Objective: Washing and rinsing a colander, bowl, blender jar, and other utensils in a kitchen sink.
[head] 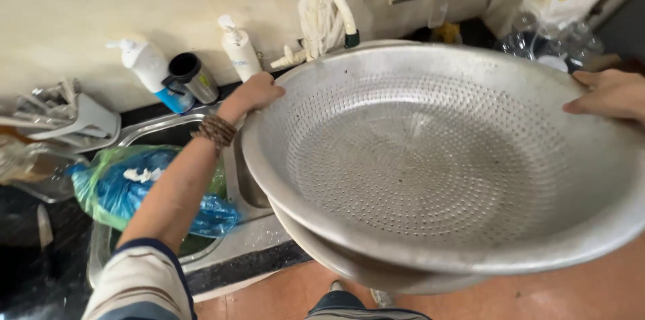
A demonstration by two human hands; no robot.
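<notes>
Head view: at far left a blue-and-green plastic bag (pixel 127 189) lies in the sink (pixel 232 236), with pump bottles (pixel 151 71) against the wall behind. The left hand (pixel 255 94) has its grip closed on the rim of the large metal colander (pixel 430 159), nested in a second bowl (pixel 376 273) and held up over the floor. The right hand (pixel 608 94) clasps the far right rim.

Your view: one head camera, looking steeply down.
Facing: toward the wall and sink (pixel 161 133).
Nearness: close; the colander (pixel 430 159) fills your frame.
</notes>
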